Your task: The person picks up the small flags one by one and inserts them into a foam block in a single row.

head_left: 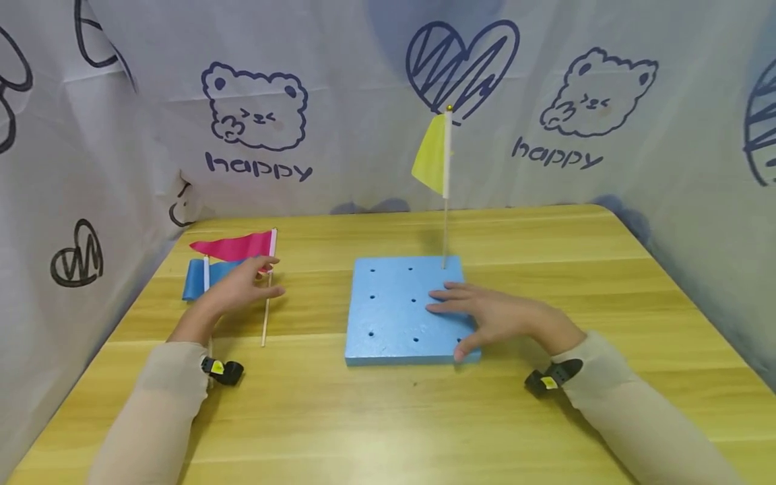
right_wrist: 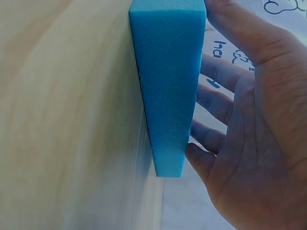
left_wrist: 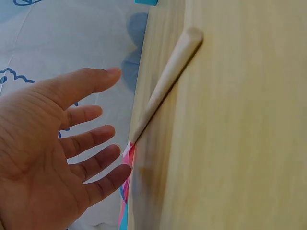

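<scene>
My left hand (head_left: pixel 242 286) hovers over the pink pennant flag (head_left: pixel 236 246) at the table's left, fingers spread and holding nothing. That flag lies flat, and its thin wooden stick (left_wrist: pixel 168 76) stretches past the thumb in the left wrist view. Beneath the same hand and forearm lies a blue flag (head_left: pixel 194 279), partly hidden. At the centre sits a light blue foam block (head_left: pixel 388 316) with several small holes. A yellow flag (head_left: pixel 432 155) stands upright in its back right corner. My right hand (head_left: pixel 500 313) rests on the block's right side with fingers extended, thumb at the front edge.
The wooden table (head_left: pixel 376 417) carries the flags and block. A white cloth (head_left: pixel 358 155) with drawn bears and hearts hangs behind and along both sides. The upright yellow flag rises high behind my right hand.
</scene>
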### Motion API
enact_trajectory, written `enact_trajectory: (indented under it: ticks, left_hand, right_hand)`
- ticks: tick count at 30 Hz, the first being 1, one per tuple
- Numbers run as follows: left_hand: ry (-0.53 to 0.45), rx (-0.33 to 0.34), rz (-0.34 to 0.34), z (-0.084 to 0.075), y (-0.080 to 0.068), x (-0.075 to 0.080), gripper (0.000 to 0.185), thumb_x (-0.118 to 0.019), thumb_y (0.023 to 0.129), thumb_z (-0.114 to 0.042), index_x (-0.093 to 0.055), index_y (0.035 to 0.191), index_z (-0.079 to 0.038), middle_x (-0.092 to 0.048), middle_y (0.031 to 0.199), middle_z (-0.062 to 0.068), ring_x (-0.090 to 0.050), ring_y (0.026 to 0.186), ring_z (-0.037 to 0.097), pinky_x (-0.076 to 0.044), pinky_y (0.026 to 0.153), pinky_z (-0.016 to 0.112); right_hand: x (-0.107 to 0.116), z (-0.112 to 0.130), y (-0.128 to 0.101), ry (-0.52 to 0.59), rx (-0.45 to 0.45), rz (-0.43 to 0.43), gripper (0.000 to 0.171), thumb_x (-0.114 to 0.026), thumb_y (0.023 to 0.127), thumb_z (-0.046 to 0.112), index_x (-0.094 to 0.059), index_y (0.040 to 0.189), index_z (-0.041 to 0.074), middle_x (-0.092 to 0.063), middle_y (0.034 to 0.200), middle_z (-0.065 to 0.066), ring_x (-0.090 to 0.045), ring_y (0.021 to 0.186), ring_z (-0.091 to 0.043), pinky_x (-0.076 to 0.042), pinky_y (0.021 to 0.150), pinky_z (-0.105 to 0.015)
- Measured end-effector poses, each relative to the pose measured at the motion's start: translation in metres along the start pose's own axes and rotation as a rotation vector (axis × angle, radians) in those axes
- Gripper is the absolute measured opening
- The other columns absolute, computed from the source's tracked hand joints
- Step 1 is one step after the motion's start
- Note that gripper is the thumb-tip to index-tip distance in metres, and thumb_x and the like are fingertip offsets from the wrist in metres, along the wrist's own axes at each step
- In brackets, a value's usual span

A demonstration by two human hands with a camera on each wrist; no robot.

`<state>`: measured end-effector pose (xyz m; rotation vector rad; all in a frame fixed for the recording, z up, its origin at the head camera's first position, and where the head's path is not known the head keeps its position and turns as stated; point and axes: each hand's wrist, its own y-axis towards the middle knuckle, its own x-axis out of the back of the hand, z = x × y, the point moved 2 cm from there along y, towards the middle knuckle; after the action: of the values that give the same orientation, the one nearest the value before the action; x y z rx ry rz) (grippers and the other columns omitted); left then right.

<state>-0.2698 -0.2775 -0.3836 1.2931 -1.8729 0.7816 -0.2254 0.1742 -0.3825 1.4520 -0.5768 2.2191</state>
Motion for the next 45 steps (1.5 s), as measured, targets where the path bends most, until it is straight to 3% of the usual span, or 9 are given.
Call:
enact_trajectory:
  ticks: [12, 25, 34, 42, 45]
  left_hand:
    - [0.001, 0.0, -0.007, 0.017, -0.008, 0.003, 0.07, -0.075, 0.088, -0.021, -0.039, 0.141, 0.008, -0.047, 0.133, 0.031, -0.048, 0.117, 0.049, -0.04, 0.101, 0.058]
    - [0.041, 0.033, 0.059, 0.024, -0.007, 0.003, 0.079, -0.079, 0.084, -0.03, -0.042, 0.139, 0.011, -0.053, 0.128, 0.029, -0.05, 0.115, 0.043, -0.04, 0.101, 0.056]
    - [0.075, -0.026, 0.079, 0.023, -0.004, 0.003, 0.075, -0.077, 0.085, -0.025, -0.042, 0.138, 0.015, -0.054, 0.128, 0.03, -0.052, 0.113, 0.043, -0.041, 0.099, 0.058]
    - [0.079, -0.068, 0.084, 0.021, -0.003, 0.005, 0.069, -0.076, 0.083, -0.013, -0.043, 0.135, 0.018, -0.058, 0.116, 0.028, -0.054, 0.101, 0.038, -0.044, 0.095, 0.056]
    - [0.079, -0.099, 0.074, 0.02, -0.002, 0.006, 0.063, -0.077, 0.08, -0.009, -0.048, 0.129, 0.018, -0.06, 0.101, 0.021, -0.054, 0.092, 0.032, -0.048, 0.086, 0.049]
  right_hand:
    - [0.002, 0.001, 0.006, 0.004, -0.006, 0.015, 0.091, -0.071, 0.077, 0.065, -0.041, 0.15, 0.019, -0.026, 0.159, -0.004, -0.011, 0.147, -0.035, -0.016, 0.115, -0.057]
    - [0.001, 0.0, 0.003, 0.001, 0.007, 0.004, 0.092, -0.07, 0.077, 0.066, -0.042, 0.15, 0.018, -0.027, 0.159, -0.005, -0.012, 0.147, -0.036, -0.016, 0.115, -0.057]
    - [-0.001, -0.001, 0.0, 0.011, 0.003, -0.005, 0.092, -0.071, 0.076, 0.065, -0.042, 0.15, 0.018, -0.027, 0.159, -0.006, -0.013, 0.146, -0.037, -0.016, 0.115, -0.057]
    - [-0.001, 0.0, -0.001, 0.018, 0.003, -0.008, 0.091, -0.071, 0.077, 0.064, -0.042, 0.15, 0.018, -0.027, 0.159, -0.006, -0.012, 0.147, -0.036, -0.016, 0.115, -0.057]
    - [-0.001, -0.001, -0.001, 0.02, 0.002, -0.01, 0.091, -0.07, 0.077, 0.065, -0.041, 0.15, 0.018, -0.027, 0.159, -0.006, -0.012, 0.147, -0.036, -0.016, 0.115, -0.057]
